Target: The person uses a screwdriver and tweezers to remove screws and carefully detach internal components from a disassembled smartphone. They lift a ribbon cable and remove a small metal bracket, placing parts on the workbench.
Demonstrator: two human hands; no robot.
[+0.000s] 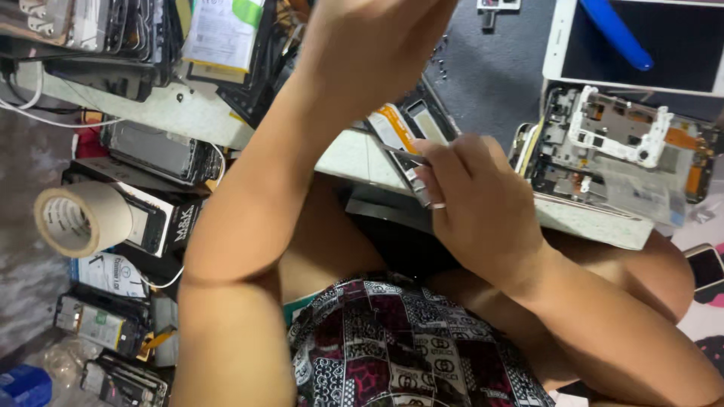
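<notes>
Tweezers (403,155), thin and metallic, are pinched in the right hand (483,203), whose fingers are curled closed around them and around what seems to be a small silvery part (422,190) at the fingertips; what that part is cannot be made out. The tips are directed toward an opened phone (411,124) with an orange strip inside, lying at the edge of the worktop (354,154) just beyond the hand.

The left hand (377,38) is raised close to the camera and blurred, so its grip cannot be told.

Further right, a second phone frame (618,147) is laid bare, its circuit board exposed and a white plastic bracket (622,132) resting on it. Above it a white phone screen (641,45) is seen with a blue tool (615,30) across it. Small screws (441,64) are scattered on the dark mat (490,83).

Judged from this, disassembly is well advanced: the cases are already opened and the screws taken out. Fine work on inner parts appears to be in hand, and reassembly is not yet begun.

At the left, a roll of tape (79,218) and stacks of other phone parts (151,151) are kept below the worktop.
</notes>
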